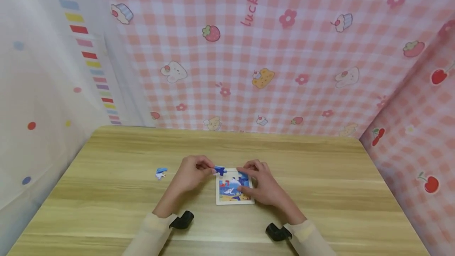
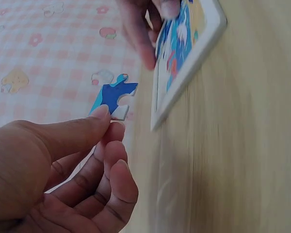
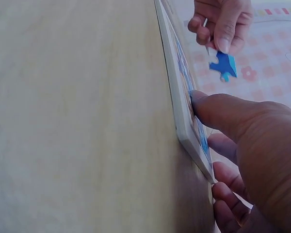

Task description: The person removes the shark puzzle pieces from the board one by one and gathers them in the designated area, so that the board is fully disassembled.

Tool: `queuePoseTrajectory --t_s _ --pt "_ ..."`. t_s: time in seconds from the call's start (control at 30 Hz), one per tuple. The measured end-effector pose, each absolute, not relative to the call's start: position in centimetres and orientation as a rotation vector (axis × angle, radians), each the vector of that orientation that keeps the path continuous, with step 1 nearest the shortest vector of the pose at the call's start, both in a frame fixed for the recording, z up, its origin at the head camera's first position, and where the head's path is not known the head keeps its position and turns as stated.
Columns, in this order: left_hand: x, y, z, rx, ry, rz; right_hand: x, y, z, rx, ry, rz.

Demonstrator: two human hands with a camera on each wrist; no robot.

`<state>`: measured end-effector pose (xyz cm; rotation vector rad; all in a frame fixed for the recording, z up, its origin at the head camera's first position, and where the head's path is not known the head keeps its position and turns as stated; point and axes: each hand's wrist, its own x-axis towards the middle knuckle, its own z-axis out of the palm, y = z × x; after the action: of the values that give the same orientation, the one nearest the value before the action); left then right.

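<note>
My left hand [image 1: 192, 174] pinches a blue jigsaw piece [image 2: 117, 95] with a white corner between thumb and forefinger. It holds the piece above the upper left corner of a square jigsaw puzzle with a pale frame [image 1: 234, 203]. The puzzle lies on the table, partly filled with a sea picture; bare tray shows along its upper part. My right hand [image 1: 262, 185] grips the puzzle's right side, the thumb [image 3: 216, 109] resting on the picture and the other fingers about the edge. Another jigsaw piece [image 1: 161, 173], blue and white, lies to the left of my left hand.
The wooden table [image 1: 106, 208] reaches back to a pink checked cloth [image 1: 227, 54]. More cloth hangs at both sides. A black wrist mount [image 1: 182, 220] sits on the left sleeve and another black mount [image 1: 278, 232] on the right.
</note>
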<state>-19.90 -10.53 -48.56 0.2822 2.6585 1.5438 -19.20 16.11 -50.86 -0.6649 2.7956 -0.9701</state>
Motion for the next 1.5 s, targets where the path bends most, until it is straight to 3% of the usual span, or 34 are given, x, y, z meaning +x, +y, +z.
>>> queuePoseTrajectory --t_s 0.37,0.93,1.5 --pt "-19.4 -14.7 -48.6 0.174 2.711 1.520 -19.2 16.0 -50.8 -0.661 2.785 -0.991" --pt "-19.0 -19.6 -48.6 0.235 2.831 1.436 -19.1 16.2 -50.8 -0.658 2.779 -0.984" --pt "-19.1 -21.0 -48.6 0.262 2.965 1.135 -19.1 16.1 -50.9 -0.665 2.784 -0.984"
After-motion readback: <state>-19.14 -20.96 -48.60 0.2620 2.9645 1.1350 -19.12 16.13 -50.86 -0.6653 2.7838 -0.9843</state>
